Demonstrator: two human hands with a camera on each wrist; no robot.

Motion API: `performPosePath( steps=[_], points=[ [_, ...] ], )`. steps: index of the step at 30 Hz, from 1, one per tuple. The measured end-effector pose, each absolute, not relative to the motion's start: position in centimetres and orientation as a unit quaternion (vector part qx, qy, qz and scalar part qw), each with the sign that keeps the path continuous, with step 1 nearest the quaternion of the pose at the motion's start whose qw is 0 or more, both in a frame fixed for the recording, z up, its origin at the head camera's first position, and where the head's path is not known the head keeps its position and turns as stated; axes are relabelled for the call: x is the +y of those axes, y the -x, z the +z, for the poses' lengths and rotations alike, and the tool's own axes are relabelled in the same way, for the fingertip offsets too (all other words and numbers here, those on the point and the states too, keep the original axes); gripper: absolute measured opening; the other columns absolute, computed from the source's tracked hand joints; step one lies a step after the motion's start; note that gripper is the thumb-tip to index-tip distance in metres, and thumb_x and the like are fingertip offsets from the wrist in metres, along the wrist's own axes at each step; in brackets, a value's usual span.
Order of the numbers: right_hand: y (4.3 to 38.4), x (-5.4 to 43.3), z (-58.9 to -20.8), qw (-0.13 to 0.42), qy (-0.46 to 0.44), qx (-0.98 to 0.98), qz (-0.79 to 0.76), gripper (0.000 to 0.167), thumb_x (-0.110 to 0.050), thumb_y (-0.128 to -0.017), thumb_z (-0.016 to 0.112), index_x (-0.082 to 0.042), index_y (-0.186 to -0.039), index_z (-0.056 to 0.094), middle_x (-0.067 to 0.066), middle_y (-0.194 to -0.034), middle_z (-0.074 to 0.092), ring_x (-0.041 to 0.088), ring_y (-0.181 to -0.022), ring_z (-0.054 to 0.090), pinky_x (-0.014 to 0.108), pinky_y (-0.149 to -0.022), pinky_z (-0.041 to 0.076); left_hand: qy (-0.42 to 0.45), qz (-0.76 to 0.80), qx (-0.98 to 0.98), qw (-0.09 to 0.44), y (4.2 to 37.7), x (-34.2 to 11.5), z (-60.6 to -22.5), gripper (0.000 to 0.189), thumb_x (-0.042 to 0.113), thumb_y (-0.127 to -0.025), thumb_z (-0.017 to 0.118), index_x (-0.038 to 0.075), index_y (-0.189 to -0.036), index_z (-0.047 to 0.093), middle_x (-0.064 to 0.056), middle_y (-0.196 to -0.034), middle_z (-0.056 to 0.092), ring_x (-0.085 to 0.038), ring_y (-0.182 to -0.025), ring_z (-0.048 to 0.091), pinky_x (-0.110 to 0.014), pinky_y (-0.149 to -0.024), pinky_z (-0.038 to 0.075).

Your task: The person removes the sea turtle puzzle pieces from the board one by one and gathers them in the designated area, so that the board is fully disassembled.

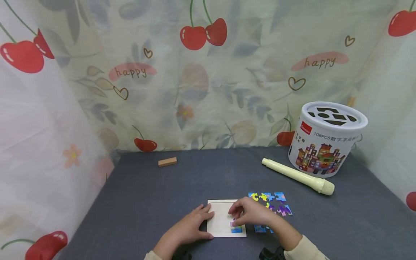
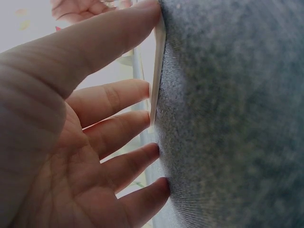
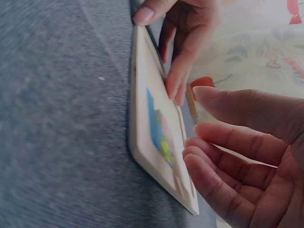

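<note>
A pale wooden puzzle tray lies on the dark cloth in front of me. My left hand steadies its left side, thumb at the near corner and fingertips along the edge. The left wrist view shows those fingers extended against the tray's rim. Over the tray's right part hovers my right hand, its fingers loosely bent. In the right wrist view a gap separates thumb and fingers, with nothing between them. A few joined blue, pink and green jigsaw pieces sit in the tray's near right corner.
Several loose jigsaw pieces lie right of the tray, partly hidden by the right forearm. Beyond them are a cream toy microphone and a white lidded bucket. A brown wooden block lies at the back left.
</note>
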State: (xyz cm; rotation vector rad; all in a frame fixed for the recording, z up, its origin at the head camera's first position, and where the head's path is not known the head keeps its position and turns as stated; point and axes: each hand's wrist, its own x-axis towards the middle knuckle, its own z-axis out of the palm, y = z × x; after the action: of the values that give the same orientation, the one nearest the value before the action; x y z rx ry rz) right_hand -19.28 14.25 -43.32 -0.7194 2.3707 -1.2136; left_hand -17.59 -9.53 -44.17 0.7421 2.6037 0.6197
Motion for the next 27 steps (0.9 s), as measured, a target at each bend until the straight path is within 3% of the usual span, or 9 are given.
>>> performPosePath(
  steps=[5,27],
  points=[
    [19.12,14.15,-43.84,0.179,0.275,0.852,-0.407,0.024,-0.007,-0.07,0.078,0.002,-0.09,0.069,0.001,-0.072,0.062,0.001,-0.062,0.051,0.017,-0.057,0.046,-0.268,0.22,0.922,0.172,17.49,-9.63,-44.25,0.065,0.037,-0.076,0.075,0.011,-0.132,0.054,-0.009,-0.147,0.039,-0.036,-0.138,0.03,-0.055,-0.105,0.032],
    [18.93,14.33,-44.15,0.136,0.271,0.863,-0.404,0.019,0.001,-0.072,0.071,0.001,-0.091,0.069,0.001,-0.074,0.061,0.0,-0.064,0.05,0.018,-0.059,0.046,-0.266,0.221,0.922,0.176,17.62,-9.51,-44.3,0.066,0.037,-0.075,0.075,0.011,-0.132,0.054,-0.01,-0.147,0.039,-0.037,-0.138,0.03,-0.056,-0.104,0.032]
  ],
)
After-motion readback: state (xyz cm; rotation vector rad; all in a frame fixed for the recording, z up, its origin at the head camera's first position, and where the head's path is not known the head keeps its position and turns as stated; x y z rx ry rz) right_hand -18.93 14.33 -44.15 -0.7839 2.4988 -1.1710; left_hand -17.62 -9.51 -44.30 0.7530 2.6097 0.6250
